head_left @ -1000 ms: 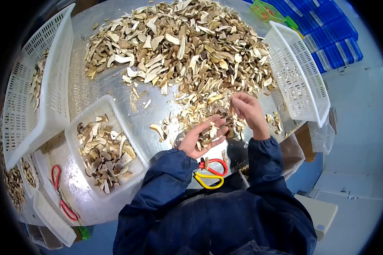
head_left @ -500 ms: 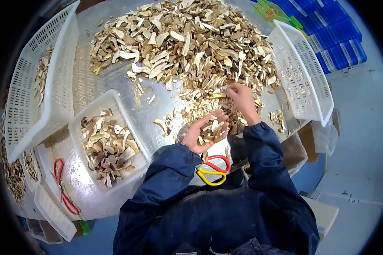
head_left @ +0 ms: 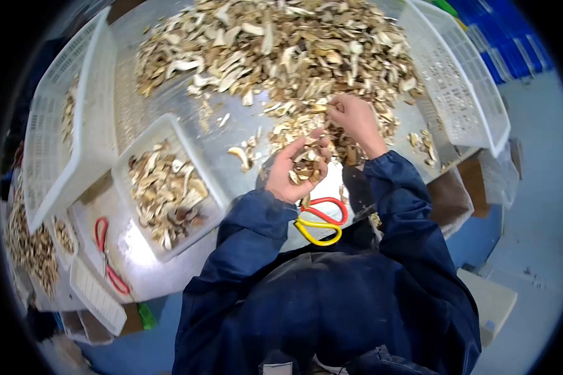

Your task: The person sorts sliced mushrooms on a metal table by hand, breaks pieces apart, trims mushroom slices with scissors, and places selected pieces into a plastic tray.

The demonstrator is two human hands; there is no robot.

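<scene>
My left hand (head_left: 280, 177) is palm up with fingers curled, cupping several dried mushroom slices (head_left: 305, 169). To its right and a little farther off, my right hand (head_left: 360, 127) has thumb and fingertips pinched together at a pale mushroom slice (head_left: 321, 107), partly hidden by the fingers. Both hands are at the near edge of a large heap of mushroom slices (head_left: 275, 47) on a metal table. Scissors with one red and one yellow handle (head_left: 319, 244) lie just below my left wrist, their blades hidden.
A white tray (head_left: 201, 167) of slices stands left of my hands. White perforated baskets flank the heap, a left basket (head_left: 94, 156) and a right basket (head_left: 485, 122). Red-handled scissors (head_left: 97, 234) lie at the left. Blue crates (head_left: 513, 53) are stacked at far right.
The whole view has shifted, so most things sit higher in the picture. My left fingers have curled in more around the slices. My right hand has moved slightly left, its fingertips still pinched.
</scene>
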